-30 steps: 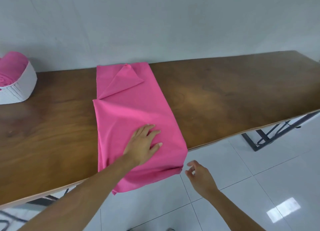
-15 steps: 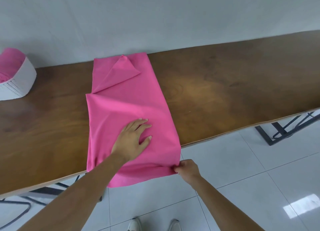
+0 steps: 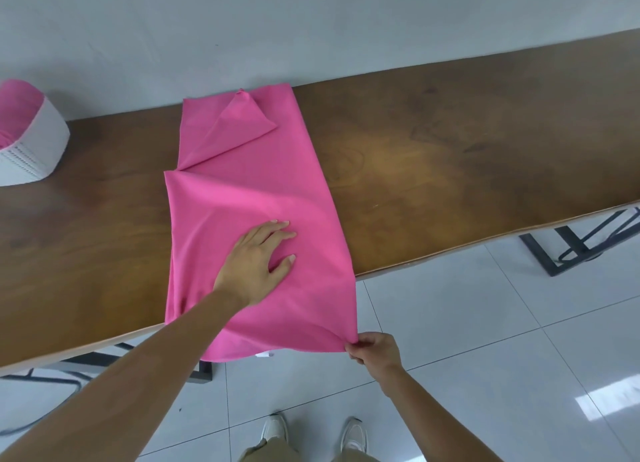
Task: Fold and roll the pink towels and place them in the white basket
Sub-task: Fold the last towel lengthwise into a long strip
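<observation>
While left hand [image 3: 256,260] pressed flat and right hand [image 3: 372,349] pinched its corner, pink towel [image 3: 242,191] was folded, unrolled; white basket [image 3: 38,150] already held pink.

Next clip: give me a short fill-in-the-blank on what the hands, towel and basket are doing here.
1. The left hand lies flat on the pink towel, while the right hand pinches the towel's near ____ corner.
2. The towel's near end hangs over the front ____ of the wooden table.
3. The white basket stands on the table to the ____ of the towel.
4. The cloth inside the basket is ____ in colour.

Missing words: right; edge; left; pink.
</observation>
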The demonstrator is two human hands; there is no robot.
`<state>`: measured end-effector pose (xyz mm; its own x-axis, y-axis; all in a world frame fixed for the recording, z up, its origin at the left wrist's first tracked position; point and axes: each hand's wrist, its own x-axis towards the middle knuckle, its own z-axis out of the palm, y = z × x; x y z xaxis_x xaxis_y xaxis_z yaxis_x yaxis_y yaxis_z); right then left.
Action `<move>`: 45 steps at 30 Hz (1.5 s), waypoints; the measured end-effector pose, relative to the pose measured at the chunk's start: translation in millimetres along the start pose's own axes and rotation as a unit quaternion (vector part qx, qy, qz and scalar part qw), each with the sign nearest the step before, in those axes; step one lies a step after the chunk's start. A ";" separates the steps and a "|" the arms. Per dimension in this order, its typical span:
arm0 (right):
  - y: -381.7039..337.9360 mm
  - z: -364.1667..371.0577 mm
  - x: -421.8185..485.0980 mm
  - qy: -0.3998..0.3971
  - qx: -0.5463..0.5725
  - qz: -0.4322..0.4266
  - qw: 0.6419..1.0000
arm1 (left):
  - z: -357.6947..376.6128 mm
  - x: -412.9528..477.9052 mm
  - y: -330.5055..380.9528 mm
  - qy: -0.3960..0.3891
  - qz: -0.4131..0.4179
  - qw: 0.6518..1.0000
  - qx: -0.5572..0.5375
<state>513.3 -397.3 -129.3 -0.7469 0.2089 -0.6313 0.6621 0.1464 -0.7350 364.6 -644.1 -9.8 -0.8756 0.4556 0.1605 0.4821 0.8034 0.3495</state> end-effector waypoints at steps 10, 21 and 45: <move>8.3 -16.2 -9.4 0.032 -0.126 -0.112 0.985 | -2.9 -0.7 0.6 -0.029 -0.007 0.999 0.019; -99.8 -73.1 -51.6 0.040 -0.180 -0.325 0.927 | 2.0 -7.9 9.4 -0.061 0.001 0.994 0.090; -206.3 -61.0 15.5 -0.007 -0.267 -0.394 0.880 | -52.4 60.4 -37.6 0.053 -0.091 0.994 0.016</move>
<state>368.9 -365.3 27.7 -0.9851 -0.1710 0.0162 -0.1290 0.6745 -0.7269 292.0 -666.9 35.1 -0.9456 0.2602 0.1953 0.3153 0.8808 0.3532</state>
